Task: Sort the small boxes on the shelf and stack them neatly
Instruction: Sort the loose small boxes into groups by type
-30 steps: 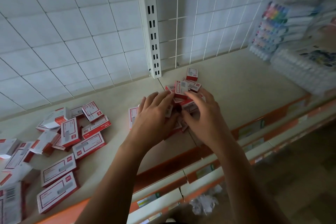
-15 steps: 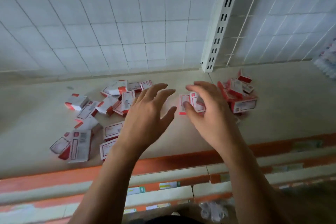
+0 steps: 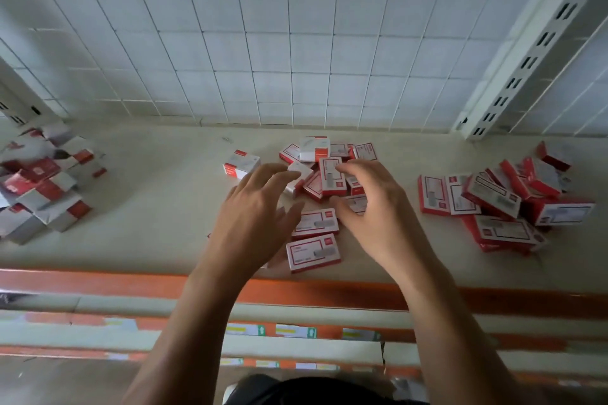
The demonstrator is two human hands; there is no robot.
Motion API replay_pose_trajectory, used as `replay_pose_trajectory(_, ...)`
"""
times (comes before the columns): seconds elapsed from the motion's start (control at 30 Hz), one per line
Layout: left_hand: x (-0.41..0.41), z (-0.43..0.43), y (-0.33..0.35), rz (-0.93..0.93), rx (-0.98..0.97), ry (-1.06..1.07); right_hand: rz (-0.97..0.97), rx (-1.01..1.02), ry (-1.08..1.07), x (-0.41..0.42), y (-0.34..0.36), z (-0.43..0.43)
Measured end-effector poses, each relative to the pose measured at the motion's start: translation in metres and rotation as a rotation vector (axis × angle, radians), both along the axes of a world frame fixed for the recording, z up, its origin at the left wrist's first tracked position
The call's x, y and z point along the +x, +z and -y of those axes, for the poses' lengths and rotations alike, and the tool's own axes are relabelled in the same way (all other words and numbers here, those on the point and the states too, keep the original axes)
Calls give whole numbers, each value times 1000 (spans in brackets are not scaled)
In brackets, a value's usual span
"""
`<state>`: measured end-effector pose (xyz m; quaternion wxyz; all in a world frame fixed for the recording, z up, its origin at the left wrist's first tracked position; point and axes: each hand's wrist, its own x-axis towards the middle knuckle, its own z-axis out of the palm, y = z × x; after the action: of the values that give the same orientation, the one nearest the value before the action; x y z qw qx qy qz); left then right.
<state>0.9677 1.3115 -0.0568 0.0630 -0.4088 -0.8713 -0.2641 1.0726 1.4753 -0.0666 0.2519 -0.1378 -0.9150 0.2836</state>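
Small red-and-white boxes lie in three loose piles on the beige shelf [image 3: 154,214]: a left pile [image 3: 42,187], a middle pile [image 3: 324,176] and a right pile [image 3: 493,204]. My left hand [image 3: 256,210] hovers with spread fingers over the left side of the middle pile and holds nothing. My right hand [image 3: 371,207] arches over the pile's right side, fingers loosely curled above the boxes, with nothing clearly gripped. Two flat boxes [image 3: 312,251] lie side by side between my wrists. A single box [image 3: 241,164] sits apart, beyond my left fingers.
A white wire-grid back panel [image 3: 263,43] closes the shelf behind. A slotted white upright [image 3: 526,59] stands at the back right. The orange front lip [image 3: 98,283] runs along the near edge, with lower shelf rails and price labels [image 3: 292,330] below.
My view and both hands have shifted left, from the right pile to the middle pile. The left hand's fingers are spread; the right hand now arches over the boxes.
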Motion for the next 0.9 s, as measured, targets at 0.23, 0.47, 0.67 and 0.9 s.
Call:
replay_pose_trajectory(0.23,-21,3,-2,22,-11,-41,-1,50,-123,-19,-7,13)
replay_pose_trajectory(0.47,-34,-7,-4,22,-28,-82,113,116,-360,-39,-20,14)
replay_pose_trajectory(0.67,-29,-32,-5,-11,-57,-211,63,16,-340,-21,-14,-14)
replay_pose_trajectory(0.9,-29,-69,-9,-46,-230,-295,53,-24,-375,1,-13,-23)
